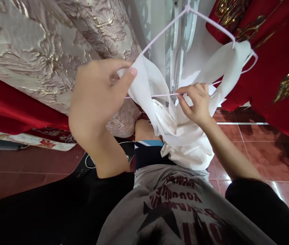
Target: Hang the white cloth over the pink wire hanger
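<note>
One hanger is in front of you, with one white cloth draped over it and bunched down by your lap. Your left hand pinches the white cloth near one end; your right hand grips the bottom bar. Patterned curtain crowds your left, red fabric (gold-decorated) your right, above tiled floor.

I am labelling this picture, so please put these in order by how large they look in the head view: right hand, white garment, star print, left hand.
1. White garment
2. Left hand
3. Right hand and star print: too alike to rank
</note>
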A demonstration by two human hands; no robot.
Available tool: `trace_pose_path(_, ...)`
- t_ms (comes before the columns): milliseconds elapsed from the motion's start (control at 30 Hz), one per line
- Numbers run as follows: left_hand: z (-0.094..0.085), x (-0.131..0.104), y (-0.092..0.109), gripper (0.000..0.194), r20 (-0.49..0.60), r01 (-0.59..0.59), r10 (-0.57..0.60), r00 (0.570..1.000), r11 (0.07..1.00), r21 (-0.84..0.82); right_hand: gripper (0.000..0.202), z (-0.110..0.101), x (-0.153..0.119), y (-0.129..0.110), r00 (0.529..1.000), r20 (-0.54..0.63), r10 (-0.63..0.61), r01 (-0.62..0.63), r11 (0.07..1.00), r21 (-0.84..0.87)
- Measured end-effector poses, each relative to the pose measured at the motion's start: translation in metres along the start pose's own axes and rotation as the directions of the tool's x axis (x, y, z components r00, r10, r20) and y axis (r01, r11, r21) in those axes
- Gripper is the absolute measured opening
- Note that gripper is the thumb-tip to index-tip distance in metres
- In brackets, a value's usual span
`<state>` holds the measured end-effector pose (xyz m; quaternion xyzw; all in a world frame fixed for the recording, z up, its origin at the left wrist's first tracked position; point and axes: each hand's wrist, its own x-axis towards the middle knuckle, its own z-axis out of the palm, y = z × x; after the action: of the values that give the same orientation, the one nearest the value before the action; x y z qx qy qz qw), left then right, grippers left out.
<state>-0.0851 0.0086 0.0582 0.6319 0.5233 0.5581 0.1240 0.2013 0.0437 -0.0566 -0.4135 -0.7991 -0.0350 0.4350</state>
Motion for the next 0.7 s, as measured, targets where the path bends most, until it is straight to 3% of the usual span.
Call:
trace_pose_path(33,0.001,-0.008,0.007,0.031,0.085,-0.041,0.036,0.996,0.997,0.062,0.031,0.001,-0.004,-0.002,1.000,-0.030,-0.008,0.009,1.000,0.009)
trace_pose_path(67,0.005,-0.018,0.011,0.033,0.076,-0.080,0.075,0.994,0.994,0.067,0.031,0.001,-0.007,-0.004,0.999,-0.045,-0.016,0.017,1.000,0.021)
trace_pose_path(167,0.032,-0.055,0.004,0.035,-0.166,-0.123,0.111,0.980,0.990,-0.068,0.032,0.000,-0.010,-0.010,0.999,-0.049,-0.007,0.009,0.999,0.041)
trace_pose_path(267,0.071,-0.090,-0.025,0.047,-0.419,-0.067,0.018,0.908,0.992,-0.104,0.030,0.001,-0.009,-0.016,0.998,-0.060,0.028,-0.028,1.000,0.003)
trace_pose_path(333,0.096,-0.106,-0.043,0.060,-0.439,0.073,-0.119,0.891,0.990,-0.119,0.026,0.002,-0.010,-0.020,0.996,-0.082,0.029,-0.030,0.999,-0.011)
trace_pose_path(367,0.107,-0.111,-0.049,0.064,-0.452,0.074,-0.137,0.882,0.985,-0.153,0.024,0.003,-0.011,-0.022,0.995,-0.095,0.025,-0.026,1.000,-0.010)
trace_pose_path(433,0.121,-0.115,-0.055,0.061,-0.384,0.071,-0.154,0.910,0.972,-0.223,0.023,0.005,-0.012,-0.027,0.993,-0.113,0.024,-0.025,1.000,-0.008)
trace_pose_path(533,0.126,-0.113,-0.052,0.031,-0.296,0.075,-0.158,0.942,0.959,-0.273,0.026,0.007,-0.014,-0.031,0.993,-0.100,0.066,-0.067,0.998,-0.004)
trace_pose_path(700,0.116,-0.113,-0.043,0.008,-0.376,0.084,-0.196,0.906,0.952,-0.294,0.030,0.007,-0.012,-0.033,0.989,-0.081,0.124,-0.121,0.992,0.045)
